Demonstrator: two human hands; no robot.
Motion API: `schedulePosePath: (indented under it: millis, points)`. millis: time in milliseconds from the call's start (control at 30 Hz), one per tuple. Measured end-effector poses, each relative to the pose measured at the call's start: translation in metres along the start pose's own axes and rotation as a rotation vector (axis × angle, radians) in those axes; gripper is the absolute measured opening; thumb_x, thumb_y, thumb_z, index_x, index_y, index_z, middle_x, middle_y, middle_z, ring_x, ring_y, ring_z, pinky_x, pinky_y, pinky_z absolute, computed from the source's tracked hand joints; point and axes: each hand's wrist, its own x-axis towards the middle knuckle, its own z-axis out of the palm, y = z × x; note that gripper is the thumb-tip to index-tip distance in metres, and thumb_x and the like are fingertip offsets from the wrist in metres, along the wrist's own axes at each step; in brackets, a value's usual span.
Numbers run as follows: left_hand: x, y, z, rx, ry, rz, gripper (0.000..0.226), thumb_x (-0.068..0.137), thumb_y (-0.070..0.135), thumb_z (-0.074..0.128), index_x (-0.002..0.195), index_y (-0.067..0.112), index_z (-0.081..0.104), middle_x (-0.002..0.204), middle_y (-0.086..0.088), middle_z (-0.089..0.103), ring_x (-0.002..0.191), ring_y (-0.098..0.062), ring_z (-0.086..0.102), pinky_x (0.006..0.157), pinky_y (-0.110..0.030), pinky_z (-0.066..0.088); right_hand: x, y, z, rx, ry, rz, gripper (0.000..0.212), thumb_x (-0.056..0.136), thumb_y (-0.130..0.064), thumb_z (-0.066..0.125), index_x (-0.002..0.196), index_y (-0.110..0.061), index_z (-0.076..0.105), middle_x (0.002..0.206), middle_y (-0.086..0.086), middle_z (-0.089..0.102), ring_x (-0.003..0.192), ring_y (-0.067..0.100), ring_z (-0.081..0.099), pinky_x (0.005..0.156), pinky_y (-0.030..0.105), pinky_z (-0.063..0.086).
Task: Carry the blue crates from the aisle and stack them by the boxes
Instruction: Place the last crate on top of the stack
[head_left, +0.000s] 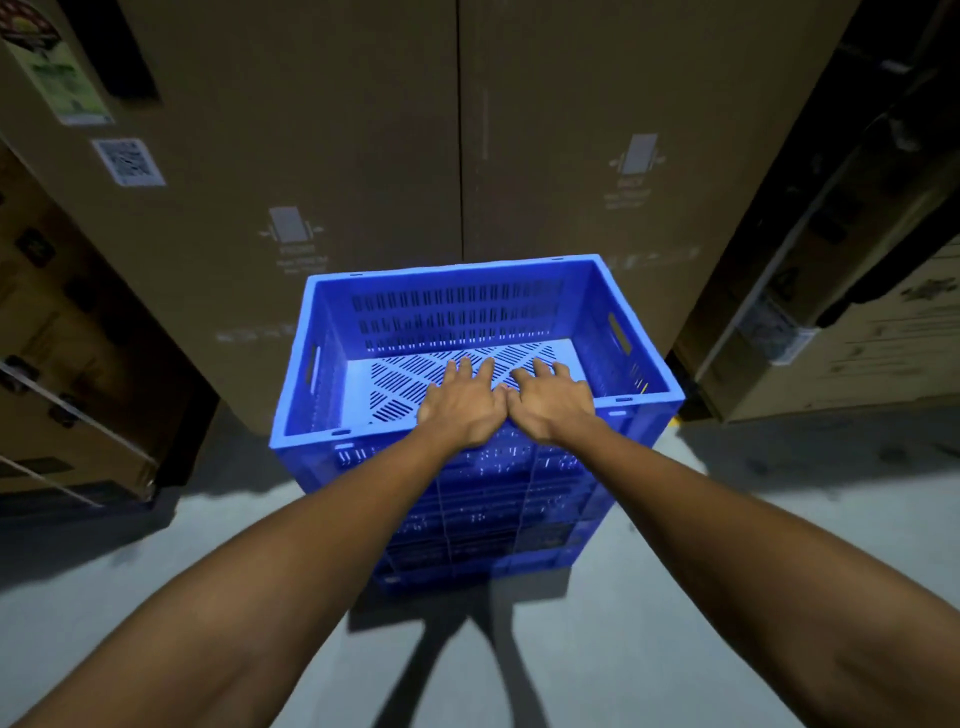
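A blue slotted crate (332, 322) sits on top of a stack of blue crates (483, 525) on the grey floor, right in front of tall brown cardboard boxes (363, 156). The top crate is empty and its perforated bottom shows. My left hand (462, 408) and my right hand (553, 402) lie side by side over the middle of the crate's near rim, fingers spread and reaching down inside. Both palms rest on the rim; the thumbs almost touch.
More cardboard boxes (62, 338) stand at the left, strapped with bands, and other cartons (852, 338) at the right. The grey concrete floor (727, 519) lies between me and the stack. My arms' shadow falls on the floor below the crates.
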Motion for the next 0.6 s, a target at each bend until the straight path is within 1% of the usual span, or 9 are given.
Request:
schedulePosePath:
  millis: [67,167,267,333,400,467,533,600]
  points:
    - [0.0,0.0,0.004,0.015,-0.002,-0.035,0.064,0.1,0.052,0.017,0.156,0.023,0.008,0.163,-0.012,0.01,0.151,-0.03,0.007,0.114,-0.056,0.026,0.001,0.002,0.004,-0.009,-0.005,-0.019,0.057,0.1,-0.05,0.019,0.148,-0.025,0.038,0.16,0.008,0.026,0.144,0.033,0.024,0.108,0.055,0.033]
    - [0.0,-0.002,0.012,0.062,0.031,-0.033,0.063,0.1,0.051,0.015,0.157,0.025,0.006,0.163,-0.011,0.01,0.151,-0.031,0.006,0.114,-0.056,0.026,0.003,0.003,0.013,-0.021,0.032,-0.044,0.057,0.101,-0.049,0.016,0.152,-0.028,0.032,0.162,0.007,0.024,0.145,0.033,0.023,0.107,0.055,0.036]
    - [0.007,-0.004,0.015,0.087,0.05,-0.036,0.062,0.1,0.052,0.012,0.156,0.028,0.005,0.164,-0.009,0.01,0.151,-0.03,0.004,0.115,-0.058,0.021,0.007,0.004,0.017,-0.038,0.122,-0.055,0.055,0.102,-0.048,0.018,0.15,-0.028,0.035,0.157,0.005,0.033,0.14,0.033,0.032,0.101,0.051,0.041]
    - [0.005,-0.004,0.011,0.073,0.007,-0.059,0.061,0.099,0.053,0.012,0.156,0.03,0.004,0.164,-0.009,0.008,0.151,-0.031,0.003,0.116,-0.06,0.015,0.006,0.0,0.013,-0.014,0.091,-0.049,0.055,0.101,-0.048,0.019,0.15,-0.027,0.034,0.157,0.007,0.033,0.14,0.035,0.032,0.103,0.053,0.038]
    - [-0.001,0.001,0.003,0.072,-0.059,-0.083,0.062,0.099,0.055,0.011,0.156,0.031,0.0,0.164,-0.01,0.002,0.151,-0.032,-0.002,0.116,-0.063,0.008,0.002,-0.001,0.003,0.009,-0.015,-0.03,0.06,0.1,-0.051,0.019,0.154,-0.026,0.024,0.161,0.009,0.023,0.146,0.035,0.022,0.11,0.057,0.029]
    - [-0.008,0.011,-0.003,0.06,-0.082,-0.089,0.064,0.1,0.056,0.011,0.156,0.03,-0.003,0.164,-0.012,-0.004,0.151,-0.033,-0.005,0.116,-0.064,0.004,-0.008,0.002,-0.006,0.052,-0.096,-0.032,0.063,0.101,-0.053,0.018,0.157,-0.026,0.014,0.165,0.01,0.008,0.151,0.033,0.005,0.116,0.062,0.012]
    - [-0.01,0.029,-0.002,0.015,-0.038,-0.054,0.063,0.101,0.053,0.015,0.156,0.026,0.0,0.164,-0.012,-0.002,0.151,-0.032,-0.003,0.116,-0.063,0.008,-0.016,0.019,-0.013,0.055,-0.084,-0.022,0.064,0.1,-0.056,0.017,0.158,-0.027,0.011,0.166,0.009,-0.001,0.151,0.029,-0.008,0.115,0.066,-0.002]
    - [-0.009,0.055,0.004,-0.03,0.001,0.007,0.062,0.102,0.05,0.017,0.156,0.023,0.006,0.164,-0.012,0.006,0.151,-0.03,0.004,0.116,-0.06,0.017,-0.021,0.054,-0.016,0.015,-0.047,0.019,0.07,0.097,-0.065,0.015,0.157,-0.028,0.014,0.165,0.009,-0.005,0.15,0.028,-0.015,0.113,0.067,-0.007]
